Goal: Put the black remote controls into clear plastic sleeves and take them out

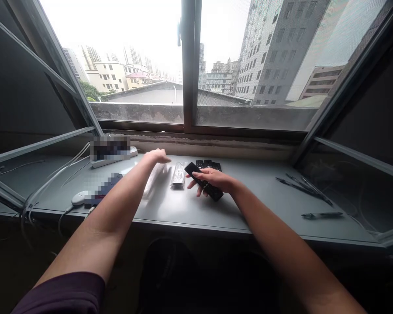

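Note:
My right hand [212, 178] is closed around a black remote control [209, 188], thumb on top and fingers spread beneath. The remote is tilted, its upper end toward the left, above the table. My left hand [157, 155] reaches over the far end of clear plastic sleeves [152, 176]. Its thumb and fingers are bent together there, partly hidden, seemingly pinching a sleeve. Between the hands lies a stack of remotes in clear wrapping [178, 176]. Several bare black remotes [208, 164] lie side by side just behind my right hand.
The grey table [190, 216] runs below a window. On its left are a power strip [114, 159], a blurred dark blue box [106, 189], a white round device [79, 199] and cables. On the right lie dark thin strips [304, 189] and a pen-like item [322, 215]. Metal frame bars flank both sides.

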Motion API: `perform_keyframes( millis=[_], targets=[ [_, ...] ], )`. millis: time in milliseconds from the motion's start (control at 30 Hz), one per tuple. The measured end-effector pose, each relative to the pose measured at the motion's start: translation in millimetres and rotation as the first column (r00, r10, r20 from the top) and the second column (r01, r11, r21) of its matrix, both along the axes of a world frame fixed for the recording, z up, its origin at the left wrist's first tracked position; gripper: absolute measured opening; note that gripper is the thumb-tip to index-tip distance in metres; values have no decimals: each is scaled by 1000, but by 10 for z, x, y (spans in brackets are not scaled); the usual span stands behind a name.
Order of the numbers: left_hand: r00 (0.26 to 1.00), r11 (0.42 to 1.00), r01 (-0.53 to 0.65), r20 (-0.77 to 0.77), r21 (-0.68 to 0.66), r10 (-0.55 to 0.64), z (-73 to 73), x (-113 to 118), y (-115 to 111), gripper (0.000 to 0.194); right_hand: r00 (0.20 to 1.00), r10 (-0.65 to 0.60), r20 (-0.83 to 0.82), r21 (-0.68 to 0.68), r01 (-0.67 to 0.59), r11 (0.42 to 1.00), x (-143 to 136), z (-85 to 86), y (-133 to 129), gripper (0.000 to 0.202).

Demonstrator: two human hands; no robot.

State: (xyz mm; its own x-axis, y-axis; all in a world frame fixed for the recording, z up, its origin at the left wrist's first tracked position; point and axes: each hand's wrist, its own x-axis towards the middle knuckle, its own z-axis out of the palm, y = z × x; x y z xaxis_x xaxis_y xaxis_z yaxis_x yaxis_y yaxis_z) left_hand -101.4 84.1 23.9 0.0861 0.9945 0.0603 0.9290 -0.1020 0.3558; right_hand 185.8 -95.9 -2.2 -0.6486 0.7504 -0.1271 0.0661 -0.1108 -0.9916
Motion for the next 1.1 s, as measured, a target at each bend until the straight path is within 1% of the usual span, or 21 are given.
perform_keyframes(
  millis=[33,67,100,133,167,200,233,267,333,367,433,500,600,700,733,800,867,933,1000,1067,1100],
  targets=[
    [999,999,-32,-4,36,33,16,96,-39,82,999,-35,-34,-4,34,999,-11,-8,9,48],
    [998,996,0,62,91,-6,34,208,-88,83,995,-71,-75,-15,70,997,-21,-17,21,47],
    [980,990,65,177,125,-87,50,332,-147,78,986,-111,-122,-35,108,994,-29,-25,38,46],
    [930,980,140,320,144,-180,61,463,-214,74,973,-153,-172,-65,144,988,-33,-32,58,48],
    [834,963,233,481,139,-271,62,595,-289,73,955,-195,-223,-101,176,979,-33,-36,83,50],
    [700,938,334,640,97,-316,53,723,-369,78,933,-235,-271,-142,203,969,-28,-38,110,54],
    [573,898,438,754,50,-321,30,843,-450,82,910,-271,-315,-183,222,958,-18,-37,139,57],
    [483,859,511,820,23,-309,-4,953,-528,82,884,-307,-354,-219,240,946,-5,-32,167,60],
    [374,805,593,874,33,-311,-92,1134,-660,72,833,-370,-412,-275,274,922,26,-14,214,59],
    [340,783,621,885,43,-318,-137,1205,-706,70,809,-399,-432,-298,290,910,41,-4,231,58],
    [283,807,584,909,90,-306,-205,1306,-757,67,773,-434,-462,-334,301,893,60,16,247,57],
    [255,853,505,922,130,-291,-234,1360,-764,64,754,-434,-493,-353,282,892,66,28,241,56],
    [209,897,414,942,158,-262,-239,1372,-747,63,730,-418,-541,-382,229,895,62,36,212,48],
    [160,933,334,967,136,-198,-279,1337,-732,55,692,-445,-569,-455,186,871,68,47,178,39],
    [156,945,304,972,120,-174,-306,1320,-725,52,682,-450,-576,-478,166,862,75,54,167,38],
    [174,963,247,972,111,-157,-371,1281,-710,48,672,-439,-596,-504,113,856,86,75,149,36],
    [236,970,189,952,153,-196,-432,1237,-700,46,671,-423,-609,-507,81,858,88,102,133,33],
    [350,961,128,895,245,-275,-474,1190,-709,41,665,-451,-595,-507,124,853,75,128,122,28],
    [479,935,90,808,344,-344,-495,1146,-741,36,657,-515,-552,-518,214,828,54,147,116,25],
    [595,903,91,705,419,-387,-502,1113,-786,31,657,-558,-507,-532,271,803,36,154,114,25],
    [649,892,99,651,441,-394,-504,1103,-808,29,663,-562,-494,-540,272,796,32,153,114,28]
  ],
)
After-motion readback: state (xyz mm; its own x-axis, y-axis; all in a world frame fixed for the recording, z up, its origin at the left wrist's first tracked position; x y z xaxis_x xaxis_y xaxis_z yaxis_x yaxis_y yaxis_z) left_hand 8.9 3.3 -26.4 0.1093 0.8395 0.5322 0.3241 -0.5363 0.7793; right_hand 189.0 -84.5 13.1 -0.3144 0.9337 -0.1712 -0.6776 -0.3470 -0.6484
